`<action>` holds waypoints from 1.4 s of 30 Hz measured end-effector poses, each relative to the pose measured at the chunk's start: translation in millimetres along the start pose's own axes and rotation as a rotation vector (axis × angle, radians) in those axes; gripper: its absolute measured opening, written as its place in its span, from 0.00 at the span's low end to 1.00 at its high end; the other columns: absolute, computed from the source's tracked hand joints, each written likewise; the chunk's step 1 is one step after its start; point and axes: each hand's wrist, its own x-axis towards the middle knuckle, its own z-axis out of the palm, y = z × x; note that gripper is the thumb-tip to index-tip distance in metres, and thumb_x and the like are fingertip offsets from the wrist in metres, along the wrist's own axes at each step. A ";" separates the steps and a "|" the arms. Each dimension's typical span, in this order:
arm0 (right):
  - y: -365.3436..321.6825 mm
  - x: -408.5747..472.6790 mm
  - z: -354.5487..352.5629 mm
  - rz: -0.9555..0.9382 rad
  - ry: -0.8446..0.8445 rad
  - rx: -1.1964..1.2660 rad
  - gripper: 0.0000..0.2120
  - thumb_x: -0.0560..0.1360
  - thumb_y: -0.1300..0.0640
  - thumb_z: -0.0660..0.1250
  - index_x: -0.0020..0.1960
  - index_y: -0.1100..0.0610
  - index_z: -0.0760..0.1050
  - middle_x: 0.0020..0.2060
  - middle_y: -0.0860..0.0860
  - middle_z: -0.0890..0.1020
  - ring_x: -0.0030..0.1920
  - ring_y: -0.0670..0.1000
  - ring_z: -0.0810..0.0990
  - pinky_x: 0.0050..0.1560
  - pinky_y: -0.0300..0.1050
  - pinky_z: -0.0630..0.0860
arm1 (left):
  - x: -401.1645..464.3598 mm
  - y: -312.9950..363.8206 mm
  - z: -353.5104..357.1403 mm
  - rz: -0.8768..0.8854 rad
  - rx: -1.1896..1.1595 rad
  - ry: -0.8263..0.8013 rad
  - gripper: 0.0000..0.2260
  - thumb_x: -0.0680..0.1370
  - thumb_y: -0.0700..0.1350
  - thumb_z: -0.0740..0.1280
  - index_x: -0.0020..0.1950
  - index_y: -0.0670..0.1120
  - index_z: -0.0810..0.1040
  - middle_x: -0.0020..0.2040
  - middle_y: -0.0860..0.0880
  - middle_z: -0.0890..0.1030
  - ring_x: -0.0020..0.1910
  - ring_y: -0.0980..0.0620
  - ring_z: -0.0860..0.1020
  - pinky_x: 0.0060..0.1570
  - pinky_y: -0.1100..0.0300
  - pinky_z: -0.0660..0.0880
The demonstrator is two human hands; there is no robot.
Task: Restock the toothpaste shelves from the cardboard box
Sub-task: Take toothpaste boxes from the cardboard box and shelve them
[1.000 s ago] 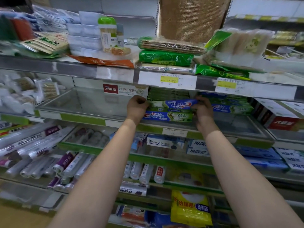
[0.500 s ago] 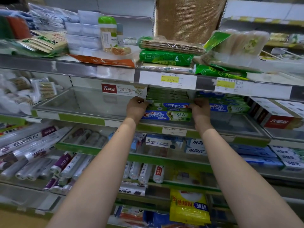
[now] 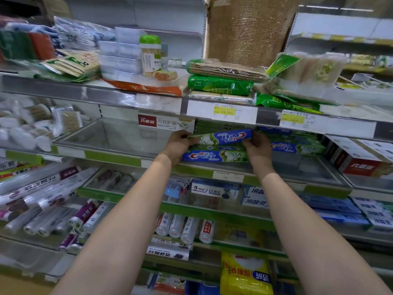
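A green-and-blue Crest toothpaste box is held upside down and tilted, above a stack of the same boxes on the clear shelf tray. My left hand grips its left end and my right hand grips its right end. Behind it lie dark green boxes. A second stack of Crest boxes stands to the right. The cardboard box is not in view.
A white-and-red toothpaste box stands left of the stack, beside bare tray room. Red-and-white boxes sit far right. The upper shelf's price-label rail hangs close above my hands. Lower shelves hold tubes, rolls and blue boxes.
The top Crest box has been lifted off the stack and now tilts, its right end higher. Both hands stayed at its ends.
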 end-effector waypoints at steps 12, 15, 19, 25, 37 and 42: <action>3.7 5.1 2.8 0.038 -0.018 -0.169 0.07 0.76 0.60 0.70 0.49 0.51 0.74 0.58 0.56 0.79 0.55 0.53 0.77 0.57 0.44 0.71 | -9.1 24.9 5.7 -0.230 -0.068 -0.047 0.23 0.74 0.50 0.75 0.64 0.41 0.77 0.49 0.40 0.86 0.50 0.40 0.85 0.54 0.41 0.81; 5.7 2.3 4.0 -0.033 -0.063 -0.231 0.05 0.75 0.55 0.70 0.46 0.47 0.76 0.57 0.53 0.78 0.60 0.56 0.75 0.66 0.55 0.72 | -14.9 29.4 13.8 -0.234 0.007 -0.077 0.19 0.75 0.52 0.73 0.61 0.42 0.79 0.48 0.42 0.86 0.48 0.42 0.85 0.54 0.45 0.82; 8.0 -1.2 6.6 -0.123 -0.118 -0.440 0.04 0.77 0.51 0.68 0.51 0.49 0.77 0.63 0.54 0.74 0.67 0.59 0.66 0.66 0.54 0.66 | -14.8 30.4 23.7 -0.170 0.260 -0.129 0.21 0.75 0.61 0.71 0.59 0.46 0.79 0.55 0.48 0.84 0.52 0.48 0.81 0.58 0.54 0.77; 10.1 -2.8 8.2 -0.228 -0.157 -0.443 0.04 0.81 0.52 0.64 0.54 0.44 0.77 0.60 0.52 0.76 0.63 0.55 0.69 0.60 0.48 0.65 | -19.5 44.3 26.0 -0.012 0.680 -0.232 0.37 0.73 0.70 0.67 0.75 0.49 0.70 0.73 0.48 0.73 0.69 0.45 0.73 0.64 0.57 0.66; -6.0 -13.2 3.6 0.020 -0.218 -0.149 0.33 0.76 0.31 0.63 0.74 0.50 0.72 0.69 0.49 0.75 0.64 0.49 0.74 0.66 0.48 0.67 | -26.1 31.8 56.9 0.250 0.573 -0.241 0.18 0.81 0.56 0.65 0.48 0.41 0.83 0.45 0.50 0.83 0.45 0.54 0.78 0.44 0.61 0.69; -8.3 -11.4 1.2 0.039 -0.290 -0.130 0.33 0.73 0.37 0.72 0.72 0.52 0.73 0.66 0.48 0.77 0.61 0.48 0.74 0.62 0.45 0.68 | -23.0 26.2 56.9 0.291 0.734 -0.249 0.15 0.83 0.57 0.60 0.59 0.47 0.78 0.54 0.51 0.81 0.53 0.50 0.78 0.54 0.54 0.73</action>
